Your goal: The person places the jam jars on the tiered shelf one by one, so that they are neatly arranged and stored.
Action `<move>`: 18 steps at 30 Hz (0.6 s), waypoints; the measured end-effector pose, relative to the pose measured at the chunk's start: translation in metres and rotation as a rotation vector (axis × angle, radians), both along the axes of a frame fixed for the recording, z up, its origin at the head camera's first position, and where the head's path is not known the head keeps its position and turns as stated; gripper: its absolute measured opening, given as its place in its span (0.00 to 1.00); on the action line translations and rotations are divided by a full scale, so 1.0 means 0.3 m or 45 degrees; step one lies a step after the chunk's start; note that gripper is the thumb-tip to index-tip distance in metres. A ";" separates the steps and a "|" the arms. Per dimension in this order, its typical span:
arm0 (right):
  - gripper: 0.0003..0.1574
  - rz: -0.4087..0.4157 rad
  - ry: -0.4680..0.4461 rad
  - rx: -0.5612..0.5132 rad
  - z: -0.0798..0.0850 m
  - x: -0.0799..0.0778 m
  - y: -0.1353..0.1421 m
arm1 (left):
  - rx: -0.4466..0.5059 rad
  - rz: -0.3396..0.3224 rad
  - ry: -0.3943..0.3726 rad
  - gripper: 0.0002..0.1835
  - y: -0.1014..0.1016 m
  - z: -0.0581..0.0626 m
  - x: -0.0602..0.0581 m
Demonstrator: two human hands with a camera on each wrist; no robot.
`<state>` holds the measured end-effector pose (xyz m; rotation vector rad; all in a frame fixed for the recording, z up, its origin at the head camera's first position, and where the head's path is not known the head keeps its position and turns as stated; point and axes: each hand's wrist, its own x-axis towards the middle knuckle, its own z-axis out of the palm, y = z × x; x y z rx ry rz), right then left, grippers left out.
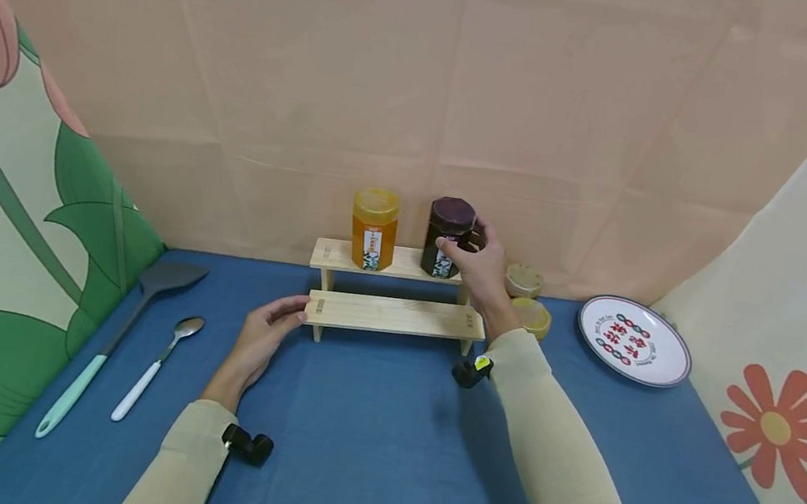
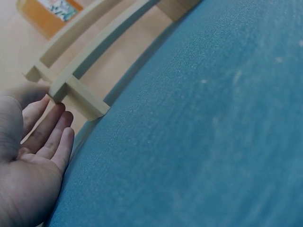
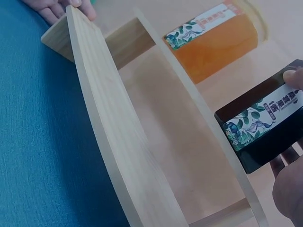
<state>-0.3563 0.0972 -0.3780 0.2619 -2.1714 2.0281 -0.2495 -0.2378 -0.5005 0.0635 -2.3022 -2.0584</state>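
Note:
A two-tier wooden shelf (image 1: 396, 316) stands against the back. On its upper tier, to the left, sits a yellow-lidded jar of orange contents (image 1: 374, 232). Farther right on the same tier is a dark jar (image 1: 442, 244) with a purple lid and a printed label. My right hand (image 1: 480, 270) grips this dark jar from its right side, thumb across the front and fingers behind. In the right wrist view, the dark jar (image 3: 260, 118) has its base right at the upper tier's edge. At the lower tier's left end, my left hand (image 1: 265, 336) holds the board between thumb and fingers.
Behind my right forearm are two more lidded jars, a pale-lidded one (image 1: 523, 280) and a yellow-lidded one (image 1: 533, 317). A round printed plate (image 1: 631, 368) lies to the right. On the left lie a green-handled spatula (image 1: 85, 381) and a white-handled spoon (image 1: 150, 376).

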 end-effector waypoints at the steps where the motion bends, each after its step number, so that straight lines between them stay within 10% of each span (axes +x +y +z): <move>1: 0.49 0.000 -0.001 -0.001 0.000 0.001 -0.001 | 0.002 0.000 -0.003 0.25 0.000 0.000 0.000; 18: 0.50 0.020 -0.003 -0.019 -0.013 0.001 0.001 | 0.019 0.003 -0.027 0.25 -0.002 -0.004 -0.004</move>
